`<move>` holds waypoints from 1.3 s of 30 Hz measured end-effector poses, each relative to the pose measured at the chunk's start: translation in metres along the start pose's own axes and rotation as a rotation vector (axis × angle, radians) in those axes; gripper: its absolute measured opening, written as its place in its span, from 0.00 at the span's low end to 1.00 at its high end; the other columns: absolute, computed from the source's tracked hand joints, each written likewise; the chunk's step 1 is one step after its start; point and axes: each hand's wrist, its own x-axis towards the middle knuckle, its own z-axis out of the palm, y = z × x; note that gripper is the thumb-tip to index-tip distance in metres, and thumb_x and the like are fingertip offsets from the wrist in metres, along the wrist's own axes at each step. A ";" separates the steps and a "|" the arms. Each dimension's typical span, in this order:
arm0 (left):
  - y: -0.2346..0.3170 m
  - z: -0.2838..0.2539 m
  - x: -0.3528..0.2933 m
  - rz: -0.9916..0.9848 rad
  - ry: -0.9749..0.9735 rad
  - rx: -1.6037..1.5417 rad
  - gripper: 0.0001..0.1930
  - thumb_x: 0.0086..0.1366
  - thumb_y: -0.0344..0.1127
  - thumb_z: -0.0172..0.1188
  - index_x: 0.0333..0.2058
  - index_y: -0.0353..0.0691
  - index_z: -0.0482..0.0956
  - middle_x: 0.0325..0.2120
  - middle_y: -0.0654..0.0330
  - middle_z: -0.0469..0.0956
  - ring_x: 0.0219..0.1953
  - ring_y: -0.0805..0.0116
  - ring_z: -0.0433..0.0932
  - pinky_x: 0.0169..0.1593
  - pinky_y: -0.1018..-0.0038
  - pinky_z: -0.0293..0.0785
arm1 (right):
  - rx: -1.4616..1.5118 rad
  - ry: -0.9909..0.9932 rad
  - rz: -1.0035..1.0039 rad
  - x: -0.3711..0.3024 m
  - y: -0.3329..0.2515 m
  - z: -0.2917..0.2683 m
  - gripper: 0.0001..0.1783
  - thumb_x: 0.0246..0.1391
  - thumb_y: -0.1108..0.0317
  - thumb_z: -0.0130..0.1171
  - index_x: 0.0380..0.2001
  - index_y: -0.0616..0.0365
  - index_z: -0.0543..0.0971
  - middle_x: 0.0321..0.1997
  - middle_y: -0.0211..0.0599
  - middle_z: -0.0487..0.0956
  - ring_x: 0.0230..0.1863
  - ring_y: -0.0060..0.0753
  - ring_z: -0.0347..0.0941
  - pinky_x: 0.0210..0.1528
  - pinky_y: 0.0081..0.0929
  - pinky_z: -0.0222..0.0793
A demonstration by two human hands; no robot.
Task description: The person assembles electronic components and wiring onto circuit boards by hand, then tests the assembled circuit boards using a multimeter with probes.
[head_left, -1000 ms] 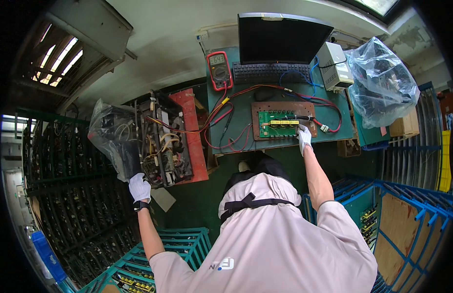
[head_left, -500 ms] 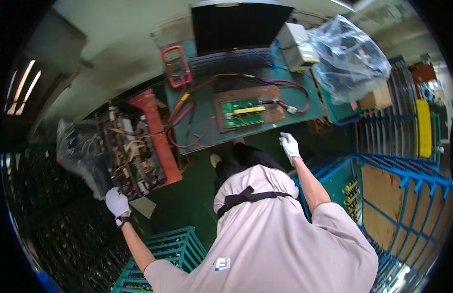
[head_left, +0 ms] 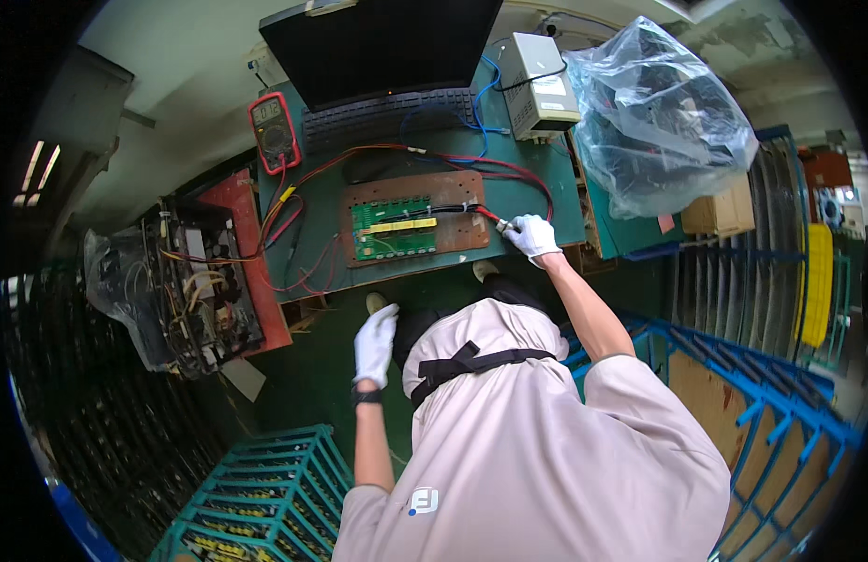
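My right hand [head_left: 535,238], in a white glove, is closed on a pale cable connector [head_left: 502,225] at the right edge of a brown board [head_left: 467,239]. Red and black leads [head_left: 488,214] run from this connector toward a green circuit board [head_left: 367,245] with a yellow strip [head_left: 401,226] across it. The circuit board lies flat on the brown board. My left hand [head_left: 375,347], also gloved, hangs before my waist, short of the table's front edge. Its fingers are stretched out and hold nothing.
On the green table [head_left: 312,281] stand a dark monitor [head_left: 382,51], a keyboard [head_left: 387,117], a red multimeter [head_left: 274,133] and a grey instrument box [head_left: 537,89]. Clear plastic wrap [head_left: 654,122] is at right. Wired equipment [head_left: 205,290] sits at left; teal [head_left: 265,478] and blue racks [head_left: 771,403] flank me.
My right hand has moved up to the table and taken hold of the cable connector. My left hand has left the equipment at the left and come in before my body.
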 end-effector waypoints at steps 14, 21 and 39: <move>0.051 0.316 0.182 -0.355 0.174 -1.538 0.15 0.75 0.48 0.50 0.39 0.45 0.80 0.43 0.58 0.84 0.45 0.62 0.81 0.53 0.63 0.77 | 0.508 -0.599 -0.303 0.036 0.021 -0.065 0.23 0.63 0.48 0.46 0.37 0.59 0.77 0.43 0.57 0.79 0.45 0.63 0.75 0.47 0.48 0.71; 0.060 0.319 0.189 -0.424 0.246 -1.652 0.13 0.77 0.43 0.44 0.39 0.45 0.76 0.49 0.55 0.83 0.50 0.55 0.80 0.58 0.55 0.74 | 0.281 -0.328 -0.570 0.040 0.034 -0.024 0.21 0.66 0.52 0.40 0.39 0.58 0.73 0.40 0.57 0.79 0.42 0.59 0.77 0.43 0.49 0.72; 0.029 0.303 0.187 -0.391 0.222 -1.554 0.14 0.76 0.40 0.44 0.40 0.38 0.76 0.45 0.47 0.83 0.47 0.51 0.81 0.55 0.58 0.77 | 0.770 -0.403 -0.356 0.020 0.024 -0.009 0.22 0.63 0.56 0.46 0.42 0.64 0.79 0.42 0.62 0.81 0.47 0.65 0.76 0.49 0.48 0.71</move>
